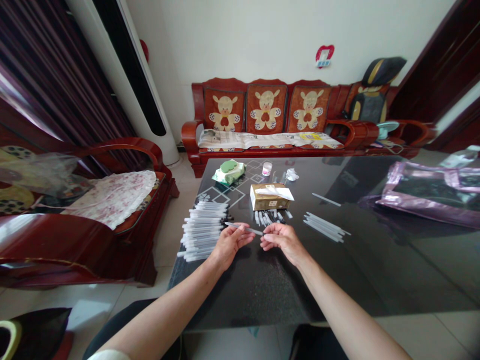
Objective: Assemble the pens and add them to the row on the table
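Observation:
My left hand grips a slim translucent pen between thumb and fingers, a little above the dark table. At the pen's right end, my right hand is closed in a pinch; a small dark bit shows at its fingertips, too small to make out clearly. Beside my left hand lies a thick pile of pale pens, with black ends pointing right. Several clear and black pen caps lie just beyond my hands. To the right rests a small group of pale pen barrels, with a single barrel farther back.
A gold tissue box stands behind the caps. Farther back are a green wipes pack, a small white jar and crumpled tissue. A purple-edged clear bag lies at right. A wooden armchair flanks the table.

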Available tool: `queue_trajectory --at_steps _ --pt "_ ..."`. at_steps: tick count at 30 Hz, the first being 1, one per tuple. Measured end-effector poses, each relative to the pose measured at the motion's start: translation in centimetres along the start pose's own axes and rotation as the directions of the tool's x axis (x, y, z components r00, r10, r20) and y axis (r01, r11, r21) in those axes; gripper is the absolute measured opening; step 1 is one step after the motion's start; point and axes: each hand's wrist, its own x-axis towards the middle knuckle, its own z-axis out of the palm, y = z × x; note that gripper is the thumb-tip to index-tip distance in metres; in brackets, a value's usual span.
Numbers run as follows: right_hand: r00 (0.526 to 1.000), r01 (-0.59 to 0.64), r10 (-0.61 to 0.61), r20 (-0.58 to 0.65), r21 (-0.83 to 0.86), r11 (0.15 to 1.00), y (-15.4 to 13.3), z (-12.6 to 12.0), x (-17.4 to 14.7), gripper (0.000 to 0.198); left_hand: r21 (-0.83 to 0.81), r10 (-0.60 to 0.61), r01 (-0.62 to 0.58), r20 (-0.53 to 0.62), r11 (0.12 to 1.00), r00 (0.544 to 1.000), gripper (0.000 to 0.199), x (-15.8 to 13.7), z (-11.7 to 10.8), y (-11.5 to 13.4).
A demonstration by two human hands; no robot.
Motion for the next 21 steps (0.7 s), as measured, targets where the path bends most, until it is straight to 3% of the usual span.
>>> queue_trajectory --at_steps 21 --pt "0.998 -0.051 0.053 0.020 -0.113 0.992 0.21 0.05 0.07 0.028 0.028 0.035 -0.034 -0.022 0.999 0.999 0.024 0.08 -0.11 -0.38"
